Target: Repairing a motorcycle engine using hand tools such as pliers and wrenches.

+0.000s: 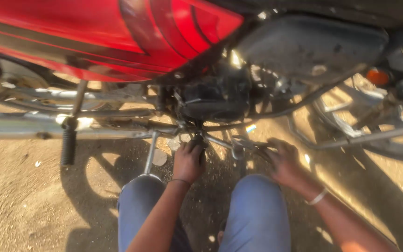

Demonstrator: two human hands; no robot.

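Red motorcycle side panel (108, 37) above; black engine block (215, 95) just right of it and lower. Left hand (188, 161) directly below the engine, fingers closed around a small dark part (199, 141) at the frame's underside. Right hand (283, 161) right of that, on a dark lever (250, 147); grip unclear. Footpeg (68, 145) hangs well left of the engine. Dirt ground (19, 196) beneath.

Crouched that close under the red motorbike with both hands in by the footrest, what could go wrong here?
The left hand grips a dark part under the engine; if that is hot or oily, it might burn or slip. The right hand rests on thin metal rods, where fingers could get pinched. The motorbike stands on loose dirt on its stand and might tip toward the knees.
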